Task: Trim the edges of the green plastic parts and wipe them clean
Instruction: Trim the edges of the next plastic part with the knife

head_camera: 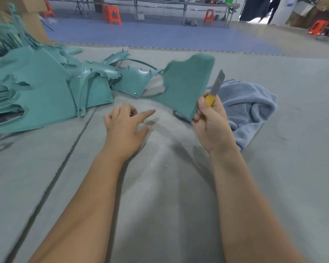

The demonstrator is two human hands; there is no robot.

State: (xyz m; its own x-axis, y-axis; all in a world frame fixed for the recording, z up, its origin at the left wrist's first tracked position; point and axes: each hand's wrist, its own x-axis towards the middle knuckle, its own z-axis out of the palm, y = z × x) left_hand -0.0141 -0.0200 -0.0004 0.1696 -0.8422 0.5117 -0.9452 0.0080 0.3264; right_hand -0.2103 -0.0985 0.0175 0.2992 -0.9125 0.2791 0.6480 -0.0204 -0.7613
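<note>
Two things crowd the right hand [210,120], a yellow utility knife [215,90] (blade out) and a green plastic part [186,88] raised over the grey surface [179,186], while the left hand [125,124] hovers loose-fingered, empty; trimming seems underway, so next it likely steadies the part.

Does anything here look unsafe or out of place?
Yes. The right hand holds both the green part and the utility knife, its blade out and pointing up. The left hand holds nothing.
</note>
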